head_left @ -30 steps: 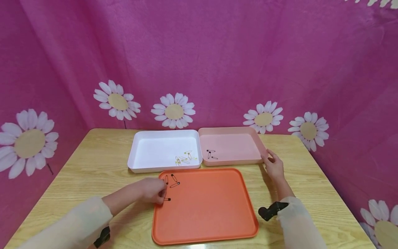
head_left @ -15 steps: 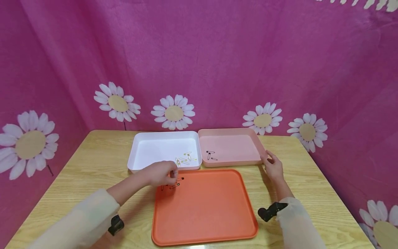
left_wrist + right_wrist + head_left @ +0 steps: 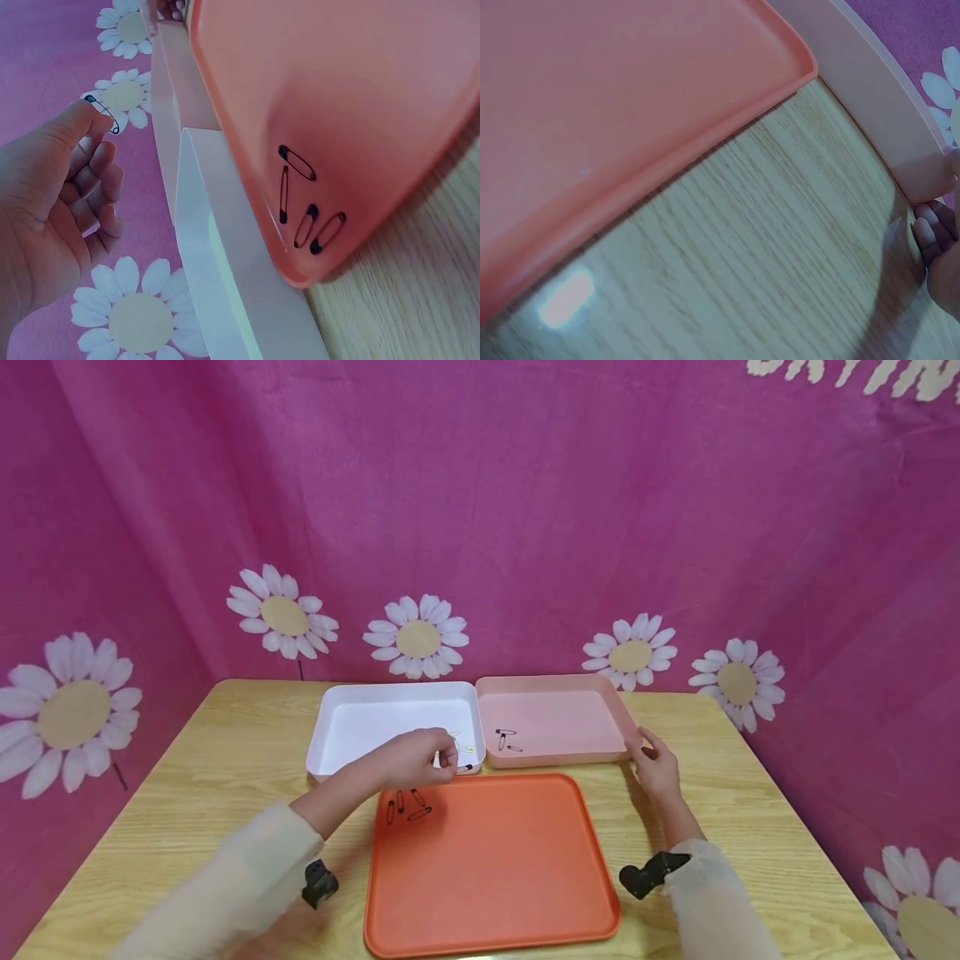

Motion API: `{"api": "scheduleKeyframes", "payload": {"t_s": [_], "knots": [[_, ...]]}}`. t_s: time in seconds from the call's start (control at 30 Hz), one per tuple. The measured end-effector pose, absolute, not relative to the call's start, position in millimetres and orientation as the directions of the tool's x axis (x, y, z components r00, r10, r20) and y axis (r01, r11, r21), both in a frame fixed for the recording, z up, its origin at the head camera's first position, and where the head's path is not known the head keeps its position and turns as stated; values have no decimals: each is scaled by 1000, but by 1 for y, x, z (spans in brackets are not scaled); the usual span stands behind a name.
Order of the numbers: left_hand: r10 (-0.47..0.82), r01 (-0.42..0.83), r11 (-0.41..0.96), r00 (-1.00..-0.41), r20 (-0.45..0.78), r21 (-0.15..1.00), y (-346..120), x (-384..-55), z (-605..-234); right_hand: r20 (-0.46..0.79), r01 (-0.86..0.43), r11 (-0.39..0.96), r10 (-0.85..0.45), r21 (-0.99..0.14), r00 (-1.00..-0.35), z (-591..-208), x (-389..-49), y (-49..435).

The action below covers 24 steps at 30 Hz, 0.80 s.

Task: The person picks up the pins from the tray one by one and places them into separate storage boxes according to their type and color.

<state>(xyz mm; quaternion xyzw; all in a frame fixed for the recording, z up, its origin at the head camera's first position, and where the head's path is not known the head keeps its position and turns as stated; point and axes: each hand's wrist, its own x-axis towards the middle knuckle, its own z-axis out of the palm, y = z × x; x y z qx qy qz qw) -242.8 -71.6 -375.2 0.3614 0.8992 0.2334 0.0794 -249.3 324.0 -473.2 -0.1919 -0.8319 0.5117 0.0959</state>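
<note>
My left hand (image 3: 420, 758) pinches a black safety pin (image 3: 103, 114) between thumb and forefinger, above the front right part of the white tray (image 3: 352, 714). The other fingers are curled loosely, as the left wrist view shows. Several black safety pins (image 3: 420, 814) lie in the far left corner of the orange tray (image 3: 495, 868). A few black pins (image 3: 506, 732) are at the left side of the pink tray (image 3: 555, 718). With thumb and fingers, my right hand (image 3: 657, 768) holds that tray's near right corner. Gold safety pins (image 3: 468, 749) in the white tray are partly hidden behind my left hand.
The white and pink trays stand side by side at the back of the wooden table (image 3: 247, 752), with the orange tray in front. A magenta curtain (image 3: 480, 527) with daisies hangs behind and at both sides.
From the left edge of the orange tray, my left hand has moved up and right to the white tray, carrying a black safety pin. My right hand has stayed at the pink tray's corner.
</note>
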Motion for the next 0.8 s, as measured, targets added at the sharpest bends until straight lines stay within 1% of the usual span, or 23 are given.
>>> {"api": "scheduleKeyframes", "payload": {"t_s": [0.23, 0.57, 0.8], "knots": [[653, 577, 631, -756, 45, 518, -64, -248, -377, -83, 254, 388, 406, -886, -910, -473, -249, 324], [656, 591, 597, -749, 95, 542, -53, -257, -384, -47, 222, 402, 401, -888, -915, -474, -246, 323], [624, 554, 603, -776, 94, 574, -43, -265, -385, -26, 210, 407, 412, -889, -911, -476, -248, 323]]}}
